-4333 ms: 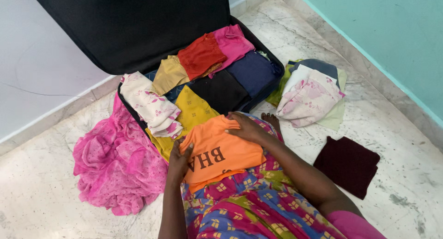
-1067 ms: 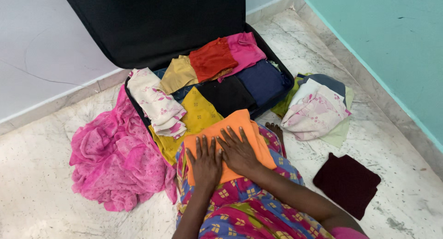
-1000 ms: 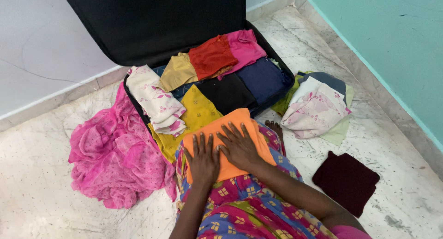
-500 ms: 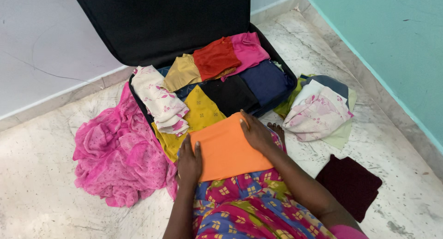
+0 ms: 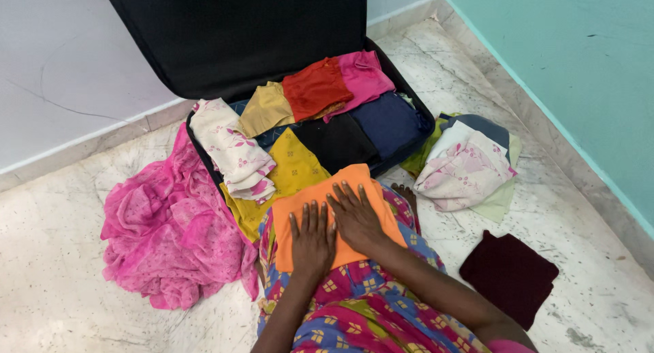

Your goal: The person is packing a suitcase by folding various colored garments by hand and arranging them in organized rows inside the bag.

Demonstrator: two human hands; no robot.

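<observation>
A folded orange garment (image 5: 340, 189) lies flat on the lap of a person sitting on the floor, resting on a bright multicoloured patterned skirt (image 5: 368, 305). Both hands press down on it side by side. The left hand (image 5: 312, 241) lies palm down on the nearer, left part of the cloth, fingers straight and spread, gripping nothing. The right hand (image 5: 355, 217) lies flat just beside it, touching it, fingers also stretched out, its grip fully open and simply pressing.

Just beyond the orange garment stands an open black suitcase (image 5: 409, 98), its lid (image 5: 238, 33) raised against a white wall. Inside lie folded clothes: a yellow patterned piece (image 5: 289, 166) nearest the lap, a black one (image 5: 337, 142), a navy one (image 5: 388, 121), and mustard, red and pink pieces at the back. A cream floral garment (image 5: 231, 149) drapes over the suitcase's left edge.

On the marble floor (image 5: 68, 258) to the left sits a crumpled pink cloth (image 5: 170, 230). To the right is a loose stack topped by a pale floral cloth (image 5: 463, 166), and nearer, a folded maroon cloth (image 5: 511, 275).

As a judgement: the lap is soft and sloping, so the folded garment could slide or come unfolded if the flat hands lift unevenly.
</observation>
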